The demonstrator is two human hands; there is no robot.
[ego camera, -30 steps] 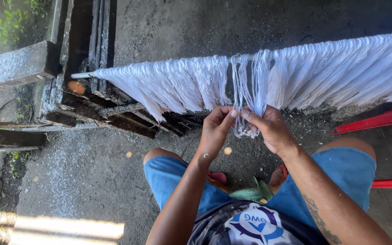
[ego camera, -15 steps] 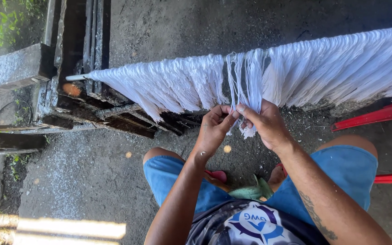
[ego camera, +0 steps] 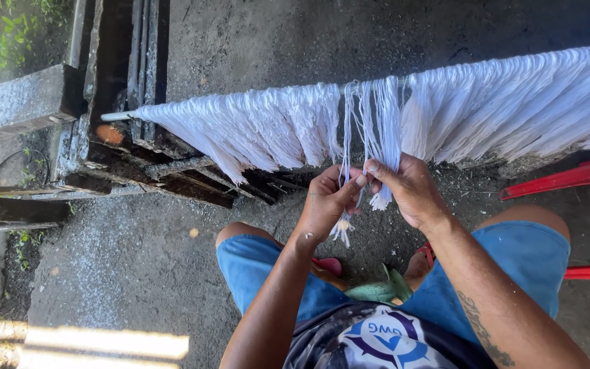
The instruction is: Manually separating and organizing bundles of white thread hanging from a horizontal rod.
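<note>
Both hands pinching white fibre strands hanging from a horizontal pole.
Left hand (ego camera: 326, 201) and right hand (ego camera: 408, 188) are gripping a thin bunch of white fibre strands (ego camera: 370, 137) mid-scene, draping off the long pale pole (ego camera: 117, 116); red plastic chair (ego camera: 568, 179) sitting right.

white fibre strands (ego camera: 377, 130) draped in dense row over thin horizontal rod (ego camera: 114, 116), hanging loose, ends ragged. few thin strands separated at middle gap, pulled down taut, tips dangling below as small tuft.
</note>
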